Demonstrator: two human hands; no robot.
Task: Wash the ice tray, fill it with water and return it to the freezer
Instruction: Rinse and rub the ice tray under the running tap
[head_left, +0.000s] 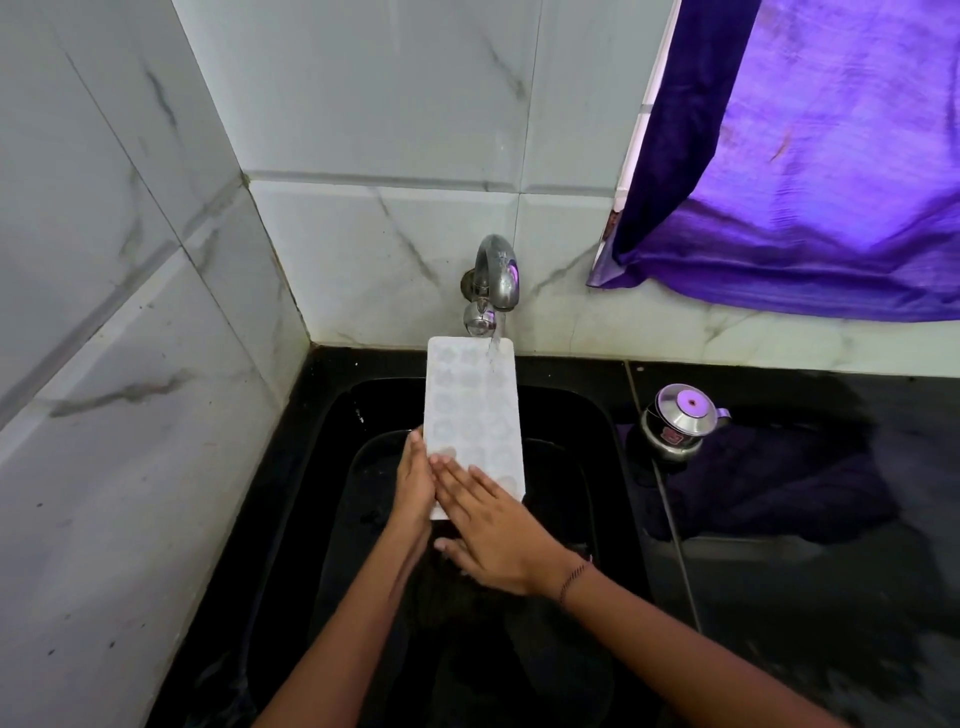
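Note:
A white ice tray (475, 410) with rows of shaped cells is held lengthwise over the black sink (592, 415), its far end under the metal tap (496, 273). Water runs from the tap onto the tray's far right corner. My left hand (413, 480) grips the tray's near left edge. My right hand (491, 525) lies flat with fingers spread across the tray's near end, palm down on its surface.
A small steel lidded pot (678, 421) stands on a dark cloth (769, 483) on the black counter right of the sink. A purple curtain (810, 156) hangs at the upper right. White marble-pattern tiles form the corner walls at the left and behind.

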